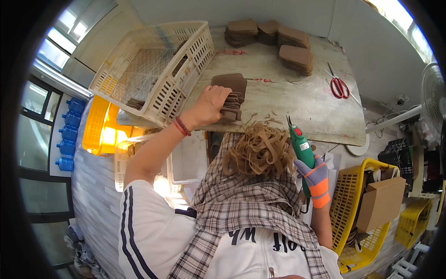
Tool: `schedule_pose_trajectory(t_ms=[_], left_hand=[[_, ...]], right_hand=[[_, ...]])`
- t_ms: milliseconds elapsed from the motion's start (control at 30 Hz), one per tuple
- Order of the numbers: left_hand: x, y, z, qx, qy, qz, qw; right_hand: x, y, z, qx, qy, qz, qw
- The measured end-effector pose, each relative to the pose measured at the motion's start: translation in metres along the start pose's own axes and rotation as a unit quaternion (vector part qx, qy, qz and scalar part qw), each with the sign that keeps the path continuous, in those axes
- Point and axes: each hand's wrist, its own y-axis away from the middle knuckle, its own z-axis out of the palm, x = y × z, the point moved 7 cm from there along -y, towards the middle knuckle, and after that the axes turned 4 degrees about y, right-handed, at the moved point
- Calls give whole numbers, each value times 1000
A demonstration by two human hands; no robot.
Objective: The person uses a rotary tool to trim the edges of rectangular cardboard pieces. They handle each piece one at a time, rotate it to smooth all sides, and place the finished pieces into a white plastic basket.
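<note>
At the near left of the worktable, my bare left hand (213,103) is closed on the edge of a stack of flat brown pieces (233,83) with rounded corners. Layered edges show beside my fingers; my fingertips are partly hidden. My right hand (315,179), in a grey and orange glove, grips a green handheld electric cutter (301,145). Its thin pointed blades aim up toward the table, away from the stack. A tangled heap of brown strips (259,151) lies on my checked apron (246,200) at the table's near edge.
More brown stacks (296,56) stand at the table's back. Red-handled scissors (339,87) lie at right. A cream plastic crate (155,69) occupies the left. A yellow basket (346,209) with a cardboard box (382,203) is on my right, below a fan (433,95).
</note>
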Motion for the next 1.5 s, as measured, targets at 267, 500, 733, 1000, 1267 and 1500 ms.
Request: schedule_pose_trajectory(t_ms=[267, 500, 733, 1000, 1267, 1500], left_hand=[[-16, 12, 14, 79, 8, -50, 996], [-7, -1, 23, 60, 44, -216, 973], [3, -5, 26, 115, 18, -218, 969], [18, 6, 32, 87, 3, -173, 981], [31, 27, -123, 138, 141, 8, 980], [-114, 90, -262, 192, -171, -40, 965]], right_hand=[[-15, -7, 11, -13, 12, -9, 1000], [-29, -71, 39, -16, 98, -22, 995], [-77, -99, 99, -54, 317, -120, 939], [-87, -91, 96, -64, 265, -143, 951], [-59, -83, 25, -27, 32, -47, 998], [-41, -49, -36, 61, -18, -37, 997]])
